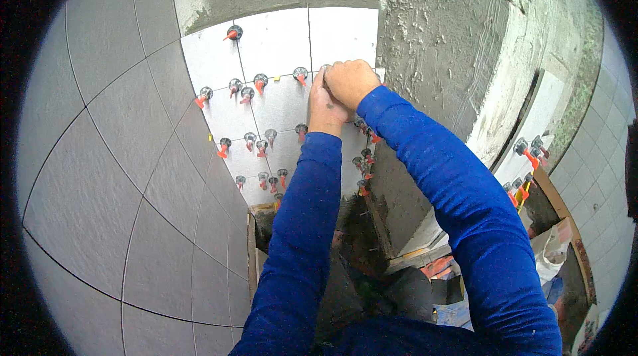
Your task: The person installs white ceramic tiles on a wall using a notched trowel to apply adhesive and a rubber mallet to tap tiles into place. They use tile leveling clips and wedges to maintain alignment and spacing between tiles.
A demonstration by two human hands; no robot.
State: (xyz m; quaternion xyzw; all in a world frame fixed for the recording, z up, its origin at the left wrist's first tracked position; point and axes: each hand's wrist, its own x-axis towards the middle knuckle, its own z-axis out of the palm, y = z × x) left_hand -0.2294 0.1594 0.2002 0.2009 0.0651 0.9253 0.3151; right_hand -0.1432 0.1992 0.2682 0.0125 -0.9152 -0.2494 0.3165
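Tiled wall | both hands closed on upright tile edge, contents hidden

one view only — a wide fisheye worn on the person's head, looking forward and down along both blue-sleeved forearms at a wall of pale grey square tiles close in front. straight grout lines bend near the black round rim. the rough grey cement corner column stands right of centre — the darker grey tiled wall fills the left.
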